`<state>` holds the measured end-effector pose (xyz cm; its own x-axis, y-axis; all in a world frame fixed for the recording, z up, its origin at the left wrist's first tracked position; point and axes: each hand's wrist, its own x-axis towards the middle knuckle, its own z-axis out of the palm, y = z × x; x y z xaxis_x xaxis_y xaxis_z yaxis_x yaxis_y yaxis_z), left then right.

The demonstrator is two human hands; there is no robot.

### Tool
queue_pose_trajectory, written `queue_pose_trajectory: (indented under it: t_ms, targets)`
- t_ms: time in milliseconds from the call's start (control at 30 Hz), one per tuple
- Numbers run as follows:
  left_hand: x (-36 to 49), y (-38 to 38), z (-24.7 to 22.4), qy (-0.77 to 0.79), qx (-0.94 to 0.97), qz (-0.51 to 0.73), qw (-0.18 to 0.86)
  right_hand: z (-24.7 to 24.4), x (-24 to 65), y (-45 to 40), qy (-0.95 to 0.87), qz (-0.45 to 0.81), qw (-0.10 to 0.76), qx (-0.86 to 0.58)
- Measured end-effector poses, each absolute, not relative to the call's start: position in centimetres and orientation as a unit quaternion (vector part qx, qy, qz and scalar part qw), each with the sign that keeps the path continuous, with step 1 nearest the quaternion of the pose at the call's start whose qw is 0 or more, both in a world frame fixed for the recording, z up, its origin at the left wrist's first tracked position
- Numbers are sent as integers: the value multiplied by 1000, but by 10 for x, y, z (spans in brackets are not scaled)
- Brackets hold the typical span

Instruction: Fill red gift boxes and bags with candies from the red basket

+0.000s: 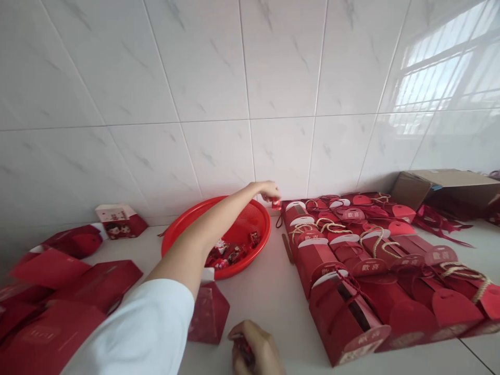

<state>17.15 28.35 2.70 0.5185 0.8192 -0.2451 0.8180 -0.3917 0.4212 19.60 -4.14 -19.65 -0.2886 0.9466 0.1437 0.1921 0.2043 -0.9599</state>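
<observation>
My left arm, in a white sleeve, reaches over a red plastic basket (265, 237). Beyond its far right rim, near the tiled wall, my left hand (269, 190) is closed on a small red packet (276, 203). Small wrapped candies (230, 253) lie at the bottom of the basket, partly behind my forearm. At the lower edge of the view my right hand (258, 350) curls around red-wrapped candies (245, 348), mostly hidden by its fingers. A dark red box (209, 312) stands just left of that hand, partly covered by my sleeve.
Several rows of red gift boxes (344, 307) with cord handles fill the right side. A brown cardboard box (449, 179) stands behind them, red ribbons (439, 224) beside it. More red boxes (94, 286) lie at left, near a printed box (121, 221) by the wall.
</observation>
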Motion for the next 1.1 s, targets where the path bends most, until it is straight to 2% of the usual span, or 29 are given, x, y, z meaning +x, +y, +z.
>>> queue_pose_trajectory:
  t_ms: [100, 267, 333, 533, 700, 867, 1000, 1100]
  targets:
    - [143, 260, 56, 481, 835, 30, 264, -190, 199, -39, -647, 484, 432, -400]
    - [74, 210, 62, 487, 819, -45, 300, -177, 207, -34, -581, 533, 471, -395]
    - [46, 189, 55, 500, 812, -37, 297, -168, 209, -32, -542, 558, 488, -397]
    - [-7, 148, 36, 461, 823, 92, 318, -128, 210, -18, -368, 631, 569, -377]
    - [-18, 144, 12, 436, 827, 136, 328, -83, 204, 6, -370, 632, 612, -298]
    - [-8, 151, -21, 485, 820, 95, 288, -52, 189, 44, -379, 616, 645, -247]
    - [-3, 146, -43, 494, 811, 55, 308, -50, 175, 80, -327, 647, 646, -240]
    - [-5, 145, -51, 497, 807, 83, 307, -55, 172, 105, -303, 667, 636, -244]
